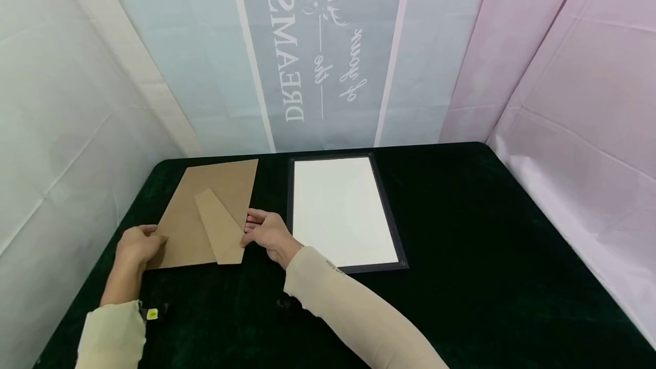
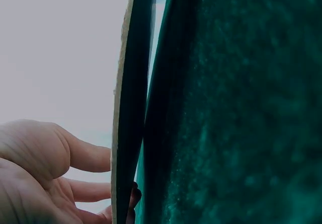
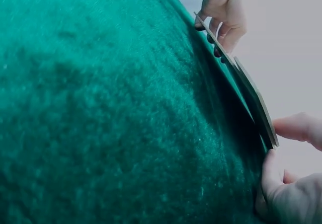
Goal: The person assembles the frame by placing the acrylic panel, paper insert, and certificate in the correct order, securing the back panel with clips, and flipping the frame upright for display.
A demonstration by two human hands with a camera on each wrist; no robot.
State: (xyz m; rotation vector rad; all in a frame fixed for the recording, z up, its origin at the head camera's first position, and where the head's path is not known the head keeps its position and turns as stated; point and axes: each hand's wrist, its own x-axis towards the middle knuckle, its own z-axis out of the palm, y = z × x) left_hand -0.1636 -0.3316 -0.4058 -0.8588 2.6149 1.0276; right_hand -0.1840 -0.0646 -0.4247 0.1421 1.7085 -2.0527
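A brown picture frame backing board (image 1: 189, 204) with a tapered easel flap (image 1: 217, 226) on its face is at the left of the table. My left hand (image 1: 137, 245) grips its left edge near the front corner, thumb on top and fingers reaching under. On the opposite edge, my right hand (image 1: 269, 236) pinches the board beside the flap. Both wrist views show a dark gap under the board (image 2: 119, 103), so its near edge is off the cloth. To the right lies a black picture frame (image 1: 393, 226) around a white sheet (image 1: 340, 209).
Dark green velvety cloth (image 1: 487, 244) covers the table. Behind it hangs a printed curtain (image 1: 328, 101) with mirrored lettering, and pale fabric (image 1: 589, 101) encloses the sides. My right forearm (image 1: 353, 306) passes over the cloth in front of the frame.
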